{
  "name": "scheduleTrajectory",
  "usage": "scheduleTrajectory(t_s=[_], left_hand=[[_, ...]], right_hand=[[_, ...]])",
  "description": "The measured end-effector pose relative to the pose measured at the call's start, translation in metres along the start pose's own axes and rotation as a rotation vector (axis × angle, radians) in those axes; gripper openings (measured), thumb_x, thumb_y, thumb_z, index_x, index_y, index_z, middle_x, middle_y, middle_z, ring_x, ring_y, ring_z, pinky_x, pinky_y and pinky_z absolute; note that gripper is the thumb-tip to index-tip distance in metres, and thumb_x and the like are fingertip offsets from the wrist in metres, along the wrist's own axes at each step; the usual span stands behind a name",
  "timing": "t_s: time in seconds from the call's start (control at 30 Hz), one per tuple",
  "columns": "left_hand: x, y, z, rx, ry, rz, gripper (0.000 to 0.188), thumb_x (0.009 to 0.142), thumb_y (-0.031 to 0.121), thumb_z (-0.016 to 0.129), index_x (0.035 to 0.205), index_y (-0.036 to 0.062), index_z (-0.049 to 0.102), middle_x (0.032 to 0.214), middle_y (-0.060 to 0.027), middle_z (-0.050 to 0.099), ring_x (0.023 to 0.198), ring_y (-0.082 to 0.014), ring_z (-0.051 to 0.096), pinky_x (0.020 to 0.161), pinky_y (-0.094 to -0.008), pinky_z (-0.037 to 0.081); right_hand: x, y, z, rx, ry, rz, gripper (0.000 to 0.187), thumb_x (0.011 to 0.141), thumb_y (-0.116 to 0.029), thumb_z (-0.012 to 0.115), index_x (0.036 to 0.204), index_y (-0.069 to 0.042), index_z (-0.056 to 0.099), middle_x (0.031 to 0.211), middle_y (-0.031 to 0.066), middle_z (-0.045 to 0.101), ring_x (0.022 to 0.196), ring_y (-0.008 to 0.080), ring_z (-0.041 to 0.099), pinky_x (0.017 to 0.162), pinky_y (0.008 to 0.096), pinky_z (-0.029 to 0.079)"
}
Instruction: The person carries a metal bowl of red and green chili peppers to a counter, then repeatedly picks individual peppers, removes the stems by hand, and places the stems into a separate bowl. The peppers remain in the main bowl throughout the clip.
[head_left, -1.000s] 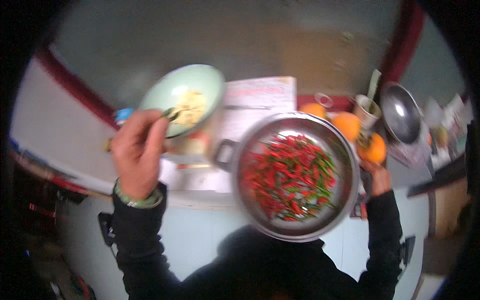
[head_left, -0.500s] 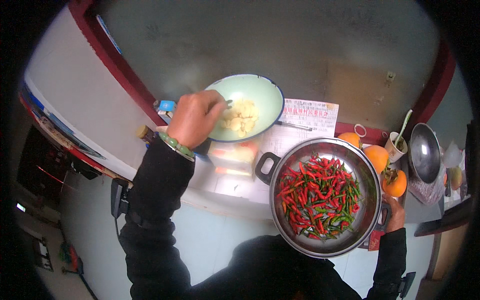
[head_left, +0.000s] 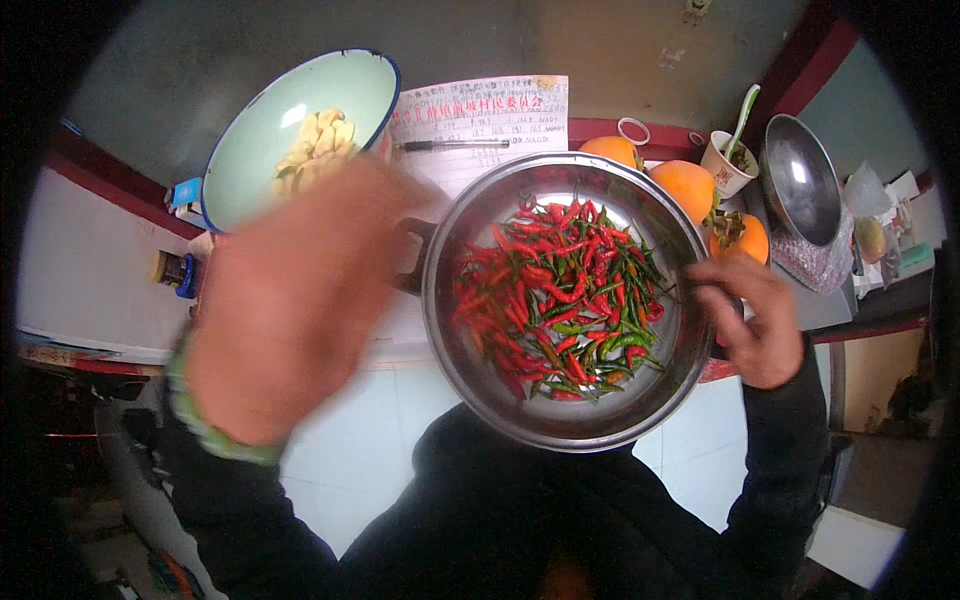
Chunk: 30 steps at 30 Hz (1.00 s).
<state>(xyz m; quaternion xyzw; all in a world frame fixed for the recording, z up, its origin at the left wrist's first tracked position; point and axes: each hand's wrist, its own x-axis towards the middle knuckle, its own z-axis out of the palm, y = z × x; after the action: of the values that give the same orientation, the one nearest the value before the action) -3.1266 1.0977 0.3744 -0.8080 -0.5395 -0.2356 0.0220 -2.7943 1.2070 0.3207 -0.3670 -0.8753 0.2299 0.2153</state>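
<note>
A wide metal pot (head_left: 600,432) full of red and green chili peppers (head_left: 570,290) is in front of me. My right hand (head_left: 755,315) is at its right rim, with bent fingers reaching over the edge toward the peppers. A thin dark stem-like bit shows by the fingertips, too small to name. My left hand (head_left: 295,310), large and smeared by motion, is raised left of the pot, its fingers hidden by blur. It covers part of the pot's left handle (head_left: 413,256). Beyond it stands a pale green enamel bowl (head_left: 245,140) holding peeled garlic cloves (head_left: 315,148).
A written sheet of paper (head_left: 470,160) with a pen (head_left: 455,145) lies behind the pot. To the right are several orange persimmons (head_left: 683,188), a paper cup (head_left: 727,168) with a green-handled spoon, and a dark metal bowl (head_left: 802,180). A small jar (head_left: 168,268) stands at left.
My left hand has left the enamel bowl and come back nearer to me. My right hand has moved from the pot's handle up over its rim. The view has shifted.
</note>
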Motion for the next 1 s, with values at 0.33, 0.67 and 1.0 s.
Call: scheduleTrajectory(t_s=[0.33,0.67,1.0], left_hand=[[0.005,0.004,0.129,0.075,-0.42,0.111,0.03,0.079,0.016,0.054,0.108,0.0085,0.054,0.117,-0.012,0.052,0.115,-0.0273,0.048,0.103,-0.0458,0.029],[-0.008,0.013,0.082,0.018,-0.635,0.106,0.017,0.07,0.012,0.056,0.087,0.0097,0.06,0.095,-0.0057,0.061,0.105,-0.0206,0.054,0.103,-0.0466,0.029],[-0.037,0.012,0.104,-0.085,-0.275,0.029,0.02,0.07,0.011,0.057,0.09,0.009,0.06,0.095,-0.0055,0.06,0.102,-0.0206,0.056,0.102,-0.0463,0.031]], right_hand=[[0.047,-0.014,0.078,-0.287,-0.41,-0.371,0.042,0.065,0.001,0.062,0.108,-0.004,0.059,0.124,0.0164,0.047,0.118,0.0343,0.043,0.101,0.0435,0.033],[0.041,-0.009,0.031,-0.435,-0.592,-0.201,0.024,0.064,-0.003,0.058,0.085,-0.004,0.067,0.091,0.0154,0.062,0.1,0.029,0.056,0.086,0.0361,0.044],[0.089,-0.015,0.111,-0.359,-0.209,-0.43,0.021,0.074,-0.01,0.062,0.094,-0.003,0.059,0.094,0.0147,0.054,0.093,0.0314,0.053,0.08,0.04,0.045]])
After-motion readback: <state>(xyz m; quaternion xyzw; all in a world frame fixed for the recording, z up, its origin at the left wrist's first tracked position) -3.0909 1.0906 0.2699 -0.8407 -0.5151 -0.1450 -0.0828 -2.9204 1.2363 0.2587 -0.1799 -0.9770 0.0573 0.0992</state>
